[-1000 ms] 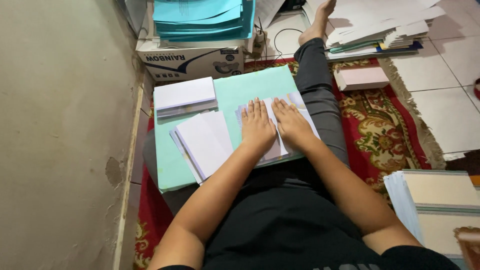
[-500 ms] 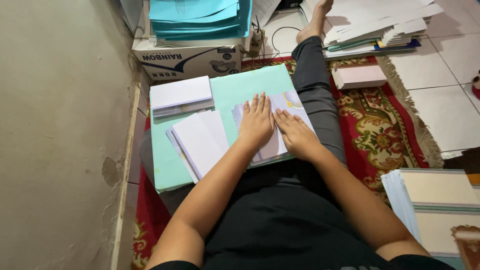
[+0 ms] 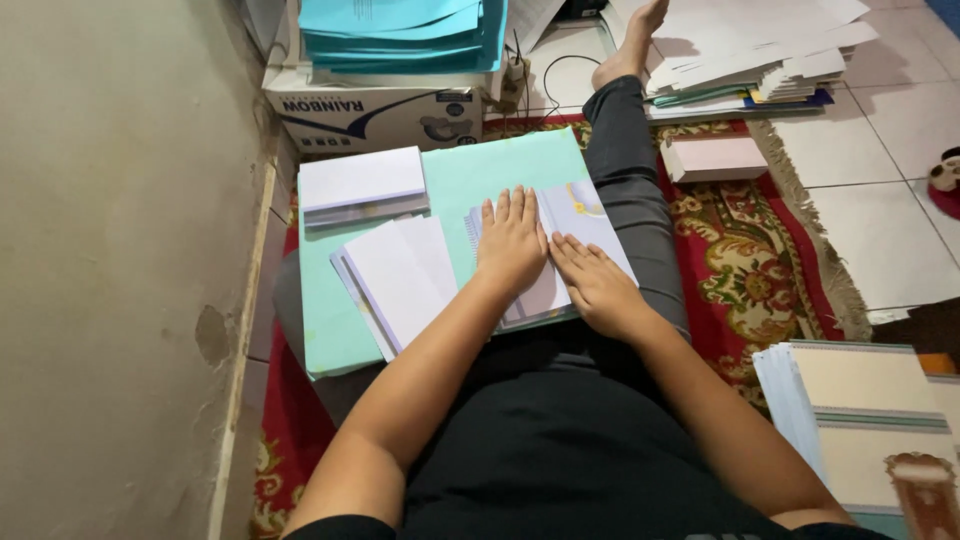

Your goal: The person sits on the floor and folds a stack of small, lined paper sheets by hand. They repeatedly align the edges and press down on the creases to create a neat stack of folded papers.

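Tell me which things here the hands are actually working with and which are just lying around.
In use:
left hand and right hand, both flat on the printed booklet
green board under it

Lying about:
white paper stack
fanned white sheets
cardboard box with teal sheets on top
pink box
loose paper pile
cards at the right

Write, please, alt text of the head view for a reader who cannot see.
A seated person presses the left hand and the right hand flat on a pale printed paper booklet lying on a mint green board over the lap. Two white paper stacks lie left of it, on a red patterned carpet.
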